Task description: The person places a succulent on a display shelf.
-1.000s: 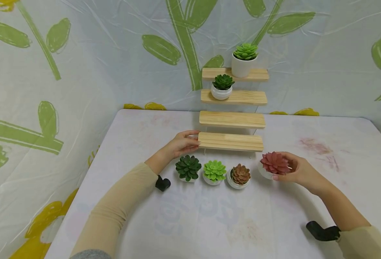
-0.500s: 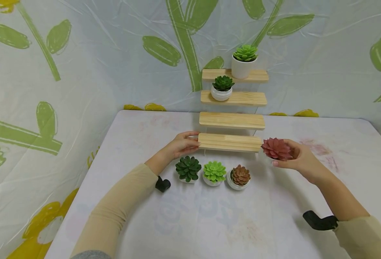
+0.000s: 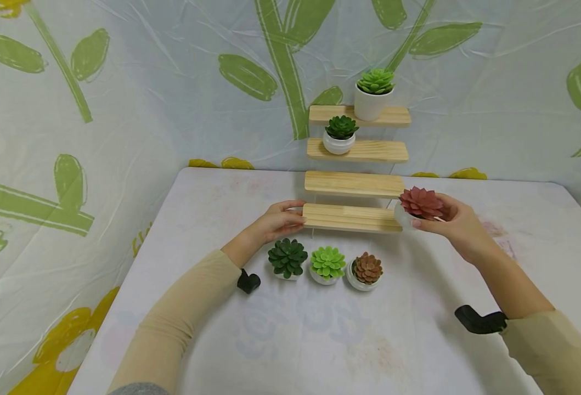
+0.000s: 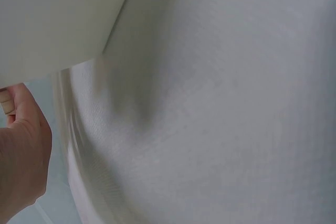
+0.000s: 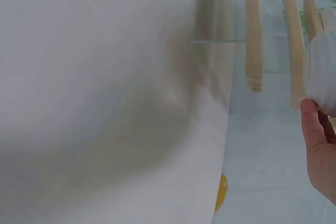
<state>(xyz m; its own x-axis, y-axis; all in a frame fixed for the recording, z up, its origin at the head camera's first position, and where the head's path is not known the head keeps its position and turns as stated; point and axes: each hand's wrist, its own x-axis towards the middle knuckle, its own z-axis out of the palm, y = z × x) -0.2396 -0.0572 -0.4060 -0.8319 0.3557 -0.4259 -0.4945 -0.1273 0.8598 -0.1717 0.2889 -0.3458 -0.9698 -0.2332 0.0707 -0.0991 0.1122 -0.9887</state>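
My right hand (image 3: 460,227) holds a red potted succulent (image 3: 421,203) by its white pot (image 5: 323,72), off the table, by the right end of the two lower boards of a tiered wooden display shelf (image 3: 354,184). My left hand (image 3: 281,221) grips the left end of its lowest board (image 3: 351,218); in the left wrist view that hand (image 4: 23,145) shows only at the left edge. A green succulent in a tall white pot (image 3: 371,104) stands on the top board, and a dark green succulent (image 3: 342,127) in a round pot sits one board lower.
In front of the shelf stand a dark green succulent (image 3: 287,258), a bright green succulent (image 3: 327,262) and a brown succulent (image 3: 367,267), all in white pots on the white-covered table (image 3: 320,340). A flower-patterned sheet (image 3: 171,99) hangs behind.
My right hand has lifted the red succulent off the table and carried it up and away from me, beside the lower boards. The left hand has stayed at the lowest board.
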